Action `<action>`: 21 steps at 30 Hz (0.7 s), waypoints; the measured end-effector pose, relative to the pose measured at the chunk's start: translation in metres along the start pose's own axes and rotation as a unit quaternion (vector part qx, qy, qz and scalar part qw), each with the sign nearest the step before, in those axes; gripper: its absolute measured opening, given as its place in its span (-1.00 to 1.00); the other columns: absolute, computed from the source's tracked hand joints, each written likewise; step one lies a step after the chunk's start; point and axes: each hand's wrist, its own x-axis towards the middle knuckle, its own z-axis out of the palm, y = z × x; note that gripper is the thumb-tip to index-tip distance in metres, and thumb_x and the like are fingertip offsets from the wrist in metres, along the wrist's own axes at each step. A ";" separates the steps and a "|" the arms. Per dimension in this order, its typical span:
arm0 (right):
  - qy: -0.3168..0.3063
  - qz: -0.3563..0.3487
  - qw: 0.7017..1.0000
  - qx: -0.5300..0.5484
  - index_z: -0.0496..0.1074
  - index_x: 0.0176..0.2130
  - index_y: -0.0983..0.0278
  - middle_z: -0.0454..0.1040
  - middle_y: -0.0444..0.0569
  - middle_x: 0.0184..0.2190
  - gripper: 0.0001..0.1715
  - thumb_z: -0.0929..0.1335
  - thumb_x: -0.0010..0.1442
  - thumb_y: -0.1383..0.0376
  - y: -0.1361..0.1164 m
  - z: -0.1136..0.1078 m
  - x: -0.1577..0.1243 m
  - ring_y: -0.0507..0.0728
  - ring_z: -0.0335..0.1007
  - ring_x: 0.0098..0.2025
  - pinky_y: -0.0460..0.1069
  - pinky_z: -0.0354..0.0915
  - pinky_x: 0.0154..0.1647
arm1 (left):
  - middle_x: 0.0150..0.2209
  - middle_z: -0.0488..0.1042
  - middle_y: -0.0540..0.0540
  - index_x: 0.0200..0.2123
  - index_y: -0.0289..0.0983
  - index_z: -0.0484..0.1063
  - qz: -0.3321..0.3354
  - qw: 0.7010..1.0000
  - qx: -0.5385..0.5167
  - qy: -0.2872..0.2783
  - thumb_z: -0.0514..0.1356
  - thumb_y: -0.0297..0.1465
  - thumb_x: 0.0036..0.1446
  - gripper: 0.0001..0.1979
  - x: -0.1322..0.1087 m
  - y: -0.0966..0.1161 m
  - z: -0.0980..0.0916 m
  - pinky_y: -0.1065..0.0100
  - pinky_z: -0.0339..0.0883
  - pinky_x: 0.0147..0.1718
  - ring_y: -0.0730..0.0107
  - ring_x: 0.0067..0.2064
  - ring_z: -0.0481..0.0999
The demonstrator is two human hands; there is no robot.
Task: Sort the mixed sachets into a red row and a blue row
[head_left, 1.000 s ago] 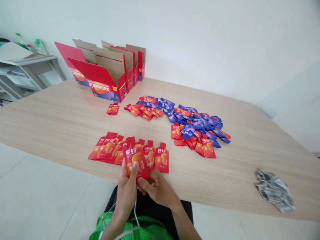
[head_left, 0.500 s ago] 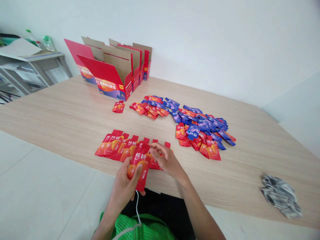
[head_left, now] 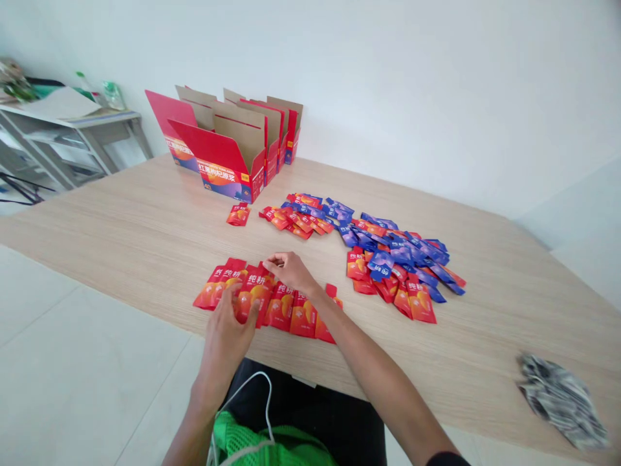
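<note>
Fanned row of flat red-orange foil sachets [head_left: 272, 304], printed 纯耕, lies at near edge of the light wooden tabletop [head_left: 121, 233]. Left hand [head_left: 228, 327] rests open, fingers flat on the row. Right hand [head_left: 291, 270] pinches a sachet's top edge

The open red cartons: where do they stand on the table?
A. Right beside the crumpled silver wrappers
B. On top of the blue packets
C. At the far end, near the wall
C: the open red cartons stand at the table's far end by the white wall.
</note>
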 end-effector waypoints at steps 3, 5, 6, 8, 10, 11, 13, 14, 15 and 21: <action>0.004 -0.001 0.999 -0.033 0.68 -0.25 0.27 0.72 -0.01 -0.30 -0.84 0.45 0.34 0.31 0.003 0.011 0.016 0.12 0.64 -0.25 -0.08 0.41 -0.18 | 0.22 0.45 -0.33 0.28 -0.24 0.36 0.010 0.991 0.132 0.011 0.20 -0.15 0.32 -0.47 -0.003 0.007 -0.002 -0.11 0.50 0.06 -0.18 0.18 0.54; 0.001 0.000 0.999 -0.052 0.70 -0.25 0.25 0.73 -0.01 -0.29 -0.84 0.45 0.34 0.30 0.005 0.017 0.023 0.14 0.66 -0.23 -0.08 0.42 -0.16 | 0.24 0.40 -0.38 0.35 -0.30 0.32 0.015 0.979 0.201 0.011 0.19 -0.14 0.36 -0.40 -0.007 0.011 -0.002 -0.12 0.50 0.04 -0.24 0.22 0.48; -0.001 0.002 0.998 -0.060 0.70 -0.25 0.23 0.73 -0.02 -0.29 -0.84 0.45 0.34 0.29 0.006 0.019 0.025 0.15 0.67 -0.22 -0.08 0.43 -0.17 | 0.21 0.39 -0.40 0.37 -0.34 0.31 0.024 0.974 0.226 0.011 0.20 -0.14 0.36 -0.37 -0.008 0.012 -0.001 -0.13 0.49 0.06 -0.27 0.23 0.45; -0.001 0.002 0.997 -0.078 0.71 -0.24 0.20 0.73 -0.03 -0.27 -0.83 0.46 0.34 0.26 0.007 0.021 0.027 0.16 0.68 -0.21 -0.07 0.43 -0.18 | 0.15 0.39 -0.42 0.37 -0.43 0.32 0.048 0.965 0.258 0.017 0.24 -0.17 0.33 -0.33 -0.010 0.011 0.001 -0.15 0.43 0.13 -0.28 0.22 0.42; 0.003 0.000 0.995 -0.099 0.72 -0.24 0.18 0.74 -0.03 -0.27 -0.82 0.46 0.34 0.24 0.008 0.021 0.028 0.17 0.68 -0.20 -0.07 0.42 -0.19 | 0.13 0.37 -0.41 0.35 -0.46 0.35 0.064 0.960 0.270 0.028 0.24 -0.18 0.33 -0.35 -0.012 0.009 0.005 -0.16 0.39 0.17 -0.25 0.17 0.41; 0.005 -0.002 0.994 -0.108 0.72 -0.23 0.18 0.74 -0.03 -0.27 -0.82 0.46 0.34 0.22 0.008 0.021 0.028 0.16 0.68 -0.21 -0.07 0.42 -0.19 | 0.13 0.36 -0.40 0.34 -0.46 0.36 0.068 0.960 0.270 0.035 0.23 -0.19 0.34 -0.37 -0.012 0.007 0.006 -0.17 0.38 0.17 -0.24 0.15 0.41; 0.005 -0.007 0.993 -0.119 0.72 -0.23 0.18 0.73 -0.04 -0.30 -0.80 0.45 0.35 0.20 0.008 0.020 0.028 0.15 0.67 -0.23 -0.07 0.41 -0.18 | 0.11 0.35 -0.37 0.35 -0.43 0.34 0.075 0.962 0.259 0.050 0.19 -0.21 0.36 -0.40 -0.012 0.004 0.010 -0.17 0.37 0.16 -0.19 0.12 0.41; 0.004 -0.011 0.993 -0.119 0.72 -0.23 0.18 0.73 -0.05 -0.31 -0.79 0.46 0.35 0.18 0.007 0.020 0.028 0.15 0.66 -0.24 -0.08 0.40 -0.19 | 0.10 0.35 -0.36 0.36 -0.43 0.33 0.080 0.962 0.254 0.056 0.17 -0.23 0.37 -0.41 -0.011 0.003 0.011 -0.17 0.37 0.16 -0.18 0.11 0.40; 0.001 -0.016 0.993 -0.117 0.72 -0.23 0.19 0.73 -0.05 -0.32 -0.78 0.46 0.35 0.17 0.007 0.019 0.028 0.14 0.66 -0.24 -0.08 0.39 -0.20 | 0.09 0.36 -0.36 0.37 -0.43 0.31 0.085 0.962 0.252 0.060 0.15 -0.25 0.38 -0.40 -0.011 0.002 0.012 -0.16 0.36 0.16 -0.17 0.10 0.40; -0.012 -0.035 0.994 -0.105 0.73 -0.21 0.26 0.73 -0.03 -0.27 -0.69 0.45 0.37 0.11 0.005 0.021 0.028 0.12 0.63 -0.26 -0.10 0.35 -0.23 | 0.13 0.40 -0.41 0.38 -0.44 0.30 0.092 0.950 0.295 0.048 0.16 -0.25 0.40 -0.41 -0.009 0.004 0.018 -0.17 0.39 0.09 -0.20 0.11 0.39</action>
